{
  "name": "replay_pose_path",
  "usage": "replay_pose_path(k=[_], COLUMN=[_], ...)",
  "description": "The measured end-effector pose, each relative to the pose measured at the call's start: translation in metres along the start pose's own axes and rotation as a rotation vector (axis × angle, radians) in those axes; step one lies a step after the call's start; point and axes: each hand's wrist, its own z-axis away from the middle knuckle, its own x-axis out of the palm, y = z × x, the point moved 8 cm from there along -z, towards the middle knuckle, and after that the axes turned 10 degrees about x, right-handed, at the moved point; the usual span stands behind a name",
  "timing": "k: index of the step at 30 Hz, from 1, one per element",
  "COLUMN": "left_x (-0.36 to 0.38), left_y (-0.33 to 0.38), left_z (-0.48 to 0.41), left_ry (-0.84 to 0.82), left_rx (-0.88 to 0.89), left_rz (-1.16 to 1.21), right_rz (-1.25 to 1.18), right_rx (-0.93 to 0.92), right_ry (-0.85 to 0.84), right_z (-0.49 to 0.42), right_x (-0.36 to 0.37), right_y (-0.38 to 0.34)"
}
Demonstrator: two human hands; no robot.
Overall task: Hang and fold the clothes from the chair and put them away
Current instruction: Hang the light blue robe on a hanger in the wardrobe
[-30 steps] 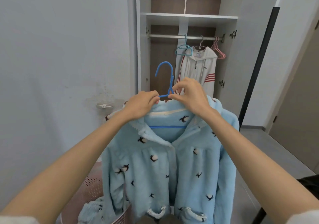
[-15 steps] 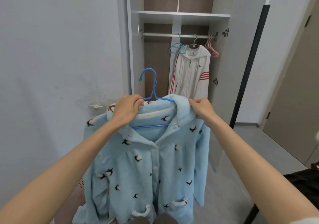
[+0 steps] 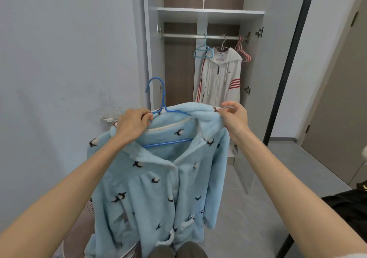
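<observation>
Seating fleece jacket [image 3: 158, 178] on hanger [image 3: 168, 142], held up before open wardrobe [image 3: 210, 11]. My left hand [image 3: 133, 122] grips hanger arm with collar; my right hand [image 3: 234, 116] pinches far shoulder. Advice: draw shoulder fully over hanger end, level both sides, then hook onto rail [image 3: 184, 36].

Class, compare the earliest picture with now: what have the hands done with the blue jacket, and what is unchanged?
The right hand let go of the blue hanger and moved rightward along the blue jacket, pinching its shoulder. Unchanged: the left hand grips the hanger at the collar; the white jacket hangs on the rail.
</observation>
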Motion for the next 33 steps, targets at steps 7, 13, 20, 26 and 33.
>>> replay_pose_path(k=[7,13,20,26,33], left_x=[0.016,0.03,0.067,0.11,0.11], left_y=[0.01,0.018,0.005,-0.007,0.004], left_z=[0.003,-0.006,-0.029,-0.079,-0.163], left_ry=[0.007,0.051,0.043,-0.037,-0.137], left_rx=[0.081,0.173,0.211,0.234,0.256], left_rz=[-0.003,0.074,0.055,0.156,0.16], right_rz=[0.705,0.922,1.057,1.066,1.057], right_rx=[-0.295,-0.736,-0.751,-0.642,-0.552], right_ry=[0.026,-0.254,-0.257,-0.229,-0.184], right_z=[0.006,0.034,-0.018,-0.08,-0.129], right_x=[0.022,0.079,0.087,0.088,0.079], right_y=[0.021,0.002,0.039,0.054,-0.003])
